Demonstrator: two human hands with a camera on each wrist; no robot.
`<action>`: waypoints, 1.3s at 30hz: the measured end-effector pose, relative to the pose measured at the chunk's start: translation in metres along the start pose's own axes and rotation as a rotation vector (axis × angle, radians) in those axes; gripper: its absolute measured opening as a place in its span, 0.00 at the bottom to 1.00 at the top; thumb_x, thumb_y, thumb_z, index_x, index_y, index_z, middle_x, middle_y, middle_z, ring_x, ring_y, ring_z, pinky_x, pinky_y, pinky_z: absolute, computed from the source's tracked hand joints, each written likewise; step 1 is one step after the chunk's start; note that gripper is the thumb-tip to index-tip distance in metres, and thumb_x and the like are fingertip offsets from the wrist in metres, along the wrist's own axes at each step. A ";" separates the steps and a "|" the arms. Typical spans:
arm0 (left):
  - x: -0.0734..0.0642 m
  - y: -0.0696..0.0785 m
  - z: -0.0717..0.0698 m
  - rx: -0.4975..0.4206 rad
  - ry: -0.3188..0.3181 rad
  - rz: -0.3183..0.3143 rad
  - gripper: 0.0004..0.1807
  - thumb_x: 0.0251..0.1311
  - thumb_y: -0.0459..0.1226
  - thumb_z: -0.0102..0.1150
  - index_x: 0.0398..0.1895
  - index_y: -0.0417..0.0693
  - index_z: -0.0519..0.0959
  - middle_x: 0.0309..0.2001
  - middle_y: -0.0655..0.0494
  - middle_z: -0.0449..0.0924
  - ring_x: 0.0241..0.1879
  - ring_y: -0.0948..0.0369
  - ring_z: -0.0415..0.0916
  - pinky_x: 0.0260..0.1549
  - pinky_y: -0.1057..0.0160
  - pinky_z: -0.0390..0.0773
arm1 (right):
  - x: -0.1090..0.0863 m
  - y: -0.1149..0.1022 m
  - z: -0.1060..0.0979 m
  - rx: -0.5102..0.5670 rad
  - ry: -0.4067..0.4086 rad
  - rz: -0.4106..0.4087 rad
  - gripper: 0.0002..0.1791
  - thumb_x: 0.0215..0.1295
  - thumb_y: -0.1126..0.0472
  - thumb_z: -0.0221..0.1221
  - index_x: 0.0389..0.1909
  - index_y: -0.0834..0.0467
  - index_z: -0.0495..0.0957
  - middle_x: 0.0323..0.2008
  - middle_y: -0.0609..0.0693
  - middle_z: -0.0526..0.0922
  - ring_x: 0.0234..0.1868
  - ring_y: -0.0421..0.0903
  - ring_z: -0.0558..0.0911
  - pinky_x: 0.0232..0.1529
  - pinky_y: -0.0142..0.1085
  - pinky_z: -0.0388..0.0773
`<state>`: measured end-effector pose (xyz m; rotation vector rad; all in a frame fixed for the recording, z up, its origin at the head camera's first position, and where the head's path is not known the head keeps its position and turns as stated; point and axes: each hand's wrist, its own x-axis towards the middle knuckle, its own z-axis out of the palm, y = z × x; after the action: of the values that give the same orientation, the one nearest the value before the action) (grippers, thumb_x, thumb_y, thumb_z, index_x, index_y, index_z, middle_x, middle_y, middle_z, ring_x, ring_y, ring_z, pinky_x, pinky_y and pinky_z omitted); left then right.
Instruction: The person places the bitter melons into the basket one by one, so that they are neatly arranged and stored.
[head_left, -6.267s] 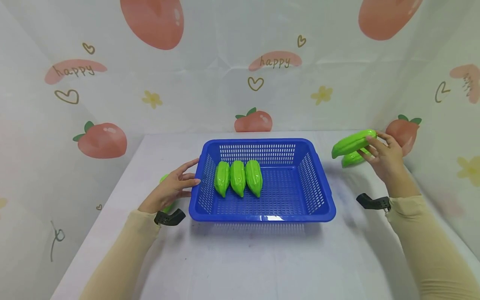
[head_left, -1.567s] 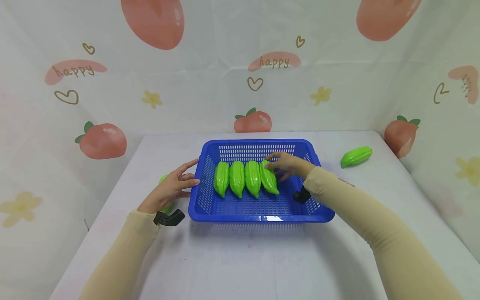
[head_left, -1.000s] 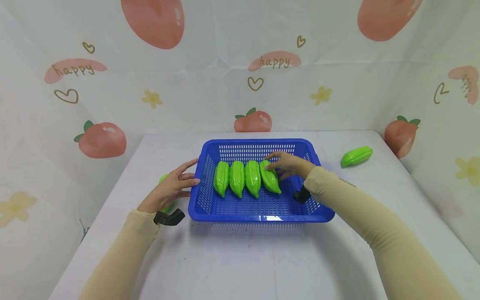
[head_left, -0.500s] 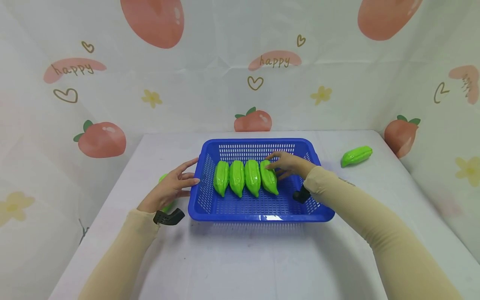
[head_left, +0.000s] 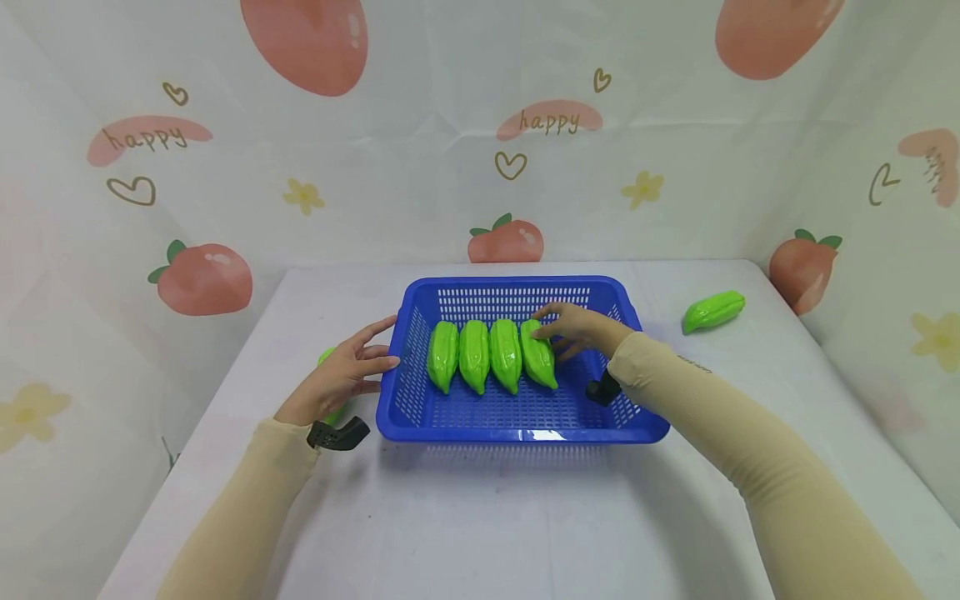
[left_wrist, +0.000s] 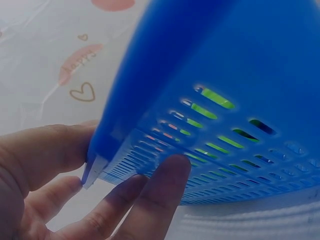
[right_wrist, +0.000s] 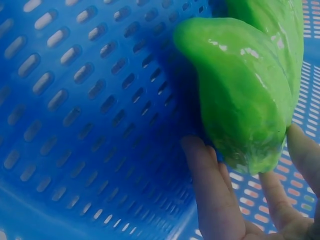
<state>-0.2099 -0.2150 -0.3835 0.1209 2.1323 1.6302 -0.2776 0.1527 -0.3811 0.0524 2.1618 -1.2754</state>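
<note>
A blue plastic basket (head_left: 525, 436) with slotted walls stands mid-table. Inside it several glossy, ridged green fruits (head_left: 474, 358) lie side by side, their pointed ends toward the person. The right hand (head_left: 577, 327) reaches in over the right wall and holds the rightmost green fruit (head_left: 538, 357) by its far end. From close up, in the right wrist view, thumb and fingers sit around the blunt end of that fruit (right_wrist: 245, 90). At the basket's left side the left hand (head_left: 341, 375) grips the rim, with fingertips (left_wrist: 172, 172) against the slotted outer wall (left_wrist: 215, 150).
Another green fruit (head_left: 714, 312) lies on the white-covered table (head_left: 480, 533) at the back right. Partly hidden behind the left hand is one more green fruit (head_left: 334, 415). A printed cloth (head_left: 420, 142) hangs at the back and sides.
Since the oldest frame, the right hand has brought a green fruit from the back right into the basket, right of the others. Lately that fruit has turned slightly. The left hand stays put.
</note>
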 end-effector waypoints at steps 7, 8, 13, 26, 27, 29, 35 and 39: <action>0.000 0.000 0.000 0.000 0.001 0.003 0.45 0.63 0.45 0.62 0.77 0.69 0.46 0.73 0.39 0.55 0.65 0.41 0.67 0.59 0.41 0.70 | 0.000 0.001 -0.001 -0.005 0.002 0.006 0.31 0.69 0.61 0.57 0.70 0.57 0.59 0.67 0.66 0.62 0.63 0.68 0.70 0.55 0.54 0.77; 0.000 0.000 0.001 0.000 0.002 0.002 0.45 0.62 0.45 0.62 0.77 0.69 0.46 0.73 0.39 0.55 0.65 0.41 0.66 0.60 0.40 0.70 | 0.000 0.001 -0.001 -0.006 0.000 0.006 0.31 0.69 0.61 0.57 0.71 0.57 0.59 0.67 0.66 0.62 0.63 0.69 0.70 0.56 0.54 0.77; 0.000 0.000 0.001 0.004 0.004 0.001 0.45 0.62 0.45 0.62 0.77 0.69 0.46 0.73 0.38 0.55 0.66 0.40 0.65 0.60 0.39 0.69 | 0.000 0.001 -0.001 0.009 -0.008 0.009 0.32 0.69 0.62 0.57 0.71 0.58 0.58 0.68 0.67 0.61 0.64 0.69 0.68 0.57 0.55 0.75; 0.001 0.000 0.001 -0.003 0.003 0.003 0.45 0.62 0.44 0.62 0.77 0.69 0.47 0.73 0.38 0.56 0.65 0.41 0.66 0.59 0.40 0.70 | 0.000 0.001 0.000 -0.009 0.007 0.020 0.32 0.68 0.61 0.58 0.71 0.56 0.59 0.68 0.66 0.61 0.65 0.68 0.67 0.56 0.54 0.77; 0.001 0.000 0.001 -0.002 0.004 0.002 0.45 0.62 0.44 0.62 0.77 0.69 0.47 0.73 0.38 0.56 0.65 0.40 0.66 0.59 0.40 0.70 | 0.000 0.001 0.000 -0.010 0.005 0.020 0.33 0.68 0.61 0.58 0.71 0.57 0.58 0.68 0.67 0.61 0.65 0.68 0.67 0.55 0.54 0.77; 0.000 0.001 0.001 -0.001 0.001 0.001 0.45 0.62 0.44 0.62 0.77 0.69 0.46 0.73 0.38 0.55 0.66 0.40 0.65 0.60 0.40 0.69 | -0.001 0.000 0.000 -0.006 0.004 0.021 0.33 0.68 0.61 0.58 0.71 0.56 0.58 0.68 0.67 0.61 0.66 0.68 0.67 0.55 0.55 0.77; -0.002 0.001 0.001 0.005 -0.001 -0.002 0.46 0.62 0.45 0.62 0.77 0.69 0.46 0.73 0.38 0.54 0.66 0.40 0.65 0.60 0.40 0.69 | -0.003 -0.001 -0.001 0.004 0.002 0.021 0.33 0.68 0.61 0.58 0.71 0.56 0.58 0.69 0.66 0.60 0.66 0.68 0.66 0.56 0.55 0.76; -0.001 0.002 0.001 0.003 0.002 -0.003 0.45 0.63 0.45 0.62 0.77 0.69 0.46 0.73 0.38 0.55 0.65 0.40 0.66 0.60 0.40 0.69 | -0.004 -0.002 -0.001 -0.001 0.001 0.020 0.33 0.68 0.60 0.58 0.71 0.56 0.58 0.69 0.66 0.60 0.66 0.68 0.66 0.56 0.55 0.76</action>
<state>-0.2088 -0.2139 -0.3818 0.1164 2.1358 1.6259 -0.2759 0.1534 -0.3773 0.0740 2.1568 -1.2636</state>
